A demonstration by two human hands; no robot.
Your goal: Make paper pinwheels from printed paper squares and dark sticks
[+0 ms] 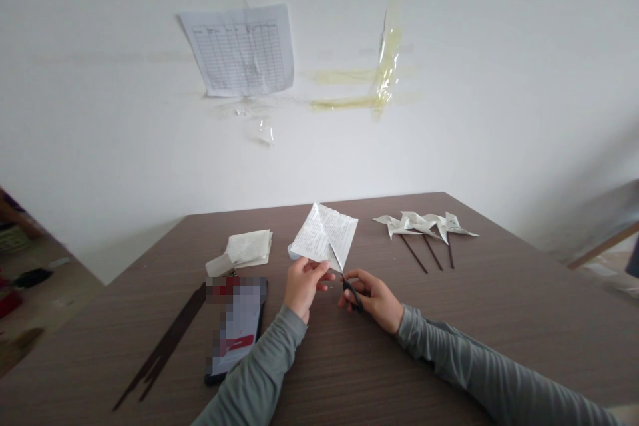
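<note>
A square sheet of printed paper (319,234) is pinched at its lower edge by my left hand (303,283). My right hand (373,296) has its fingers in the black handles of a pair of scissors (351,291). The blades lie over the lower right part of the sheet, pointing up and left along a diagonal crease. Part of a small whitish object (293,252) shows from behind the sheet's left corner; its kind is hidden.
Several dark sticks (167,339) and a phone (238,333) lie to the left on the brown table (499,319). Behind them is a stack of paper squares (249,247). At the right lie paper pinwheels (424,223) on sticks. A printed sheet (242,53) hangs on the wall.
</note>
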